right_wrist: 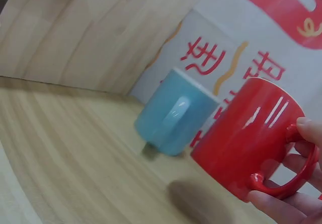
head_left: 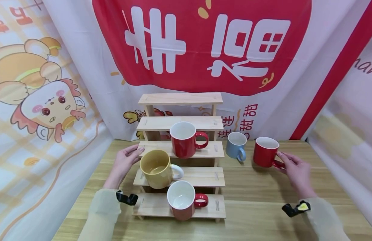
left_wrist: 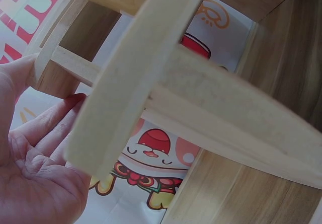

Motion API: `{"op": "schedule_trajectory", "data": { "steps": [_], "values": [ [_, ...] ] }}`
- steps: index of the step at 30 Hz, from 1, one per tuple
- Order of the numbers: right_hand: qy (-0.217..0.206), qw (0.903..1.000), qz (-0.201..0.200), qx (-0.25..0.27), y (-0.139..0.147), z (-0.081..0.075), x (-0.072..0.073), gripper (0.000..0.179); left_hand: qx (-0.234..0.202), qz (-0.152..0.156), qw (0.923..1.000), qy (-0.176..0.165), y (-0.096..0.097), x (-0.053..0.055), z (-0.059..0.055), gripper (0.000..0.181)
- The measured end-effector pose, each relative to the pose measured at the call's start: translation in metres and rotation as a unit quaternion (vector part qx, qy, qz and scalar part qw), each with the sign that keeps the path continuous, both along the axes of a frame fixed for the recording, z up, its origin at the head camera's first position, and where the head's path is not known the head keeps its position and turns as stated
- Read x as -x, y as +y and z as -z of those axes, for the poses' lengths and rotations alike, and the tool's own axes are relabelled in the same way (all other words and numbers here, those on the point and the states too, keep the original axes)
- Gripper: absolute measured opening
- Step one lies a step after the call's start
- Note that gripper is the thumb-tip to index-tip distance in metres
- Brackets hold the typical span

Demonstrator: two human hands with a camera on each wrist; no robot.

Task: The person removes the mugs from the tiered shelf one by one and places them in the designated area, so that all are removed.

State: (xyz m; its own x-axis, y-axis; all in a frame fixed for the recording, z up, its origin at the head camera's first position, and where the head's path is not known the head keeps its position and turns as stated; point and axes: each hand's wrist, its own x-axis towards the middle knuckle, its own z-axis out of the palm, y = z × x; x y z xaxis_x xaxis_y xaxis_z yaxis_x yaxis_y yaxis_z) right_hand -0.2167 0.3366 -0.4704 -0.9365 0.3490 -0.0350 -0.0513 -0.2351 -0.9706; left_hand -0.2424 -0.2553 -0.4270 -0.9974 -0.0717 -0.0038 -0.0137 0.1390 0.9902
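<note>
My right hand (head_left: 297, 170) grips a red mug (head_left: 265, 152) by its handle. In the right wrist view that red mug (right_wrist: 246, 138) is tilted and its base is off the table, with a shadow below. A light blue mug (head_left: 236, 145) stands between it and the wooden tiered shelf (head_left: 204, 177). On the left, my left hand (head_left: 125, 160) pinches the end of the shelf's middle step. Its thumb and fingers (left_wrist: 48, 131) lie on either side of the board in the left wrist view.
Another red mug (head_left: 186, 142) stands on the middle step. A yellow mug (head_left: 157, 170) with a white handle is one step lower, and a red mug with a white inside (head_left: 182, 202) is on the bottom step. Printed cloth (head_left: 174, 80) hangs behind the wooden table (head_left: 252, 214).
</note>
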Motion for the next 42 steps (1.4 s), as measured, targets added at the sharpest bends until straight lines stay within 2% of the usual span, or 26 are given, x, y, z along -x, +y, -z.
{"op": "schedule_trajectory", "data": {
  "steps": [7, 17, 21, 27, 35, 40, 42],
  "values": [
    [-0.045, 0.9975, 0.054, -0.004, -0.01, 0.015, 0.021, 0.024, 0.003, 0.0, 1.0, -0.003, 0.0, 0.0, -0.001, 0.065],
    [-0.096, 0.989, 0.112, 0.007, -0.016, 0.024, 0.049, 0.032, 0.009, 0.0, 1.0, 0.0, 0.001, 0.0, 0.0, 0.065],
    [-0.099, 0.9875, 0.121, 0.016, -0.017, 0.026, 0.057, 0.034, 0.002, -0.002, 1.0, 0.003, 0.0, 0.002, 0.002, 0.065],
    [-0.085, 0.9844, 0.152, 0.026, -0.02, 0.031, 0.067, 0.029, 0.0, -0.003, 1.0, 0.006, 0.0, 0.003, 0.004, 0.064],
    [-0.053, 0.9851, 0.162, -0.025, -0.025, 0.036, 0.064, 0.037, -0.004, -0.004, 1.0, 0.005, 0.002, 0.002, 0.003, 0.064],
    [-0.086, 0.9781, 0.155, -0.109, -0.023, 0.04, 0.056, 0.044, -0.002, -0.004, 1.0, 0.003, 0.002, 0.002, 0.002, 0.066],
    [-0.092, 0.9757, 0.155, -0.126, -0.022, 0.043, 0.053, 0.042, -0.001, -0.004, 1.0, 0.003, 0.002, 0.001, 0.001, 0.067]
  ]
}}
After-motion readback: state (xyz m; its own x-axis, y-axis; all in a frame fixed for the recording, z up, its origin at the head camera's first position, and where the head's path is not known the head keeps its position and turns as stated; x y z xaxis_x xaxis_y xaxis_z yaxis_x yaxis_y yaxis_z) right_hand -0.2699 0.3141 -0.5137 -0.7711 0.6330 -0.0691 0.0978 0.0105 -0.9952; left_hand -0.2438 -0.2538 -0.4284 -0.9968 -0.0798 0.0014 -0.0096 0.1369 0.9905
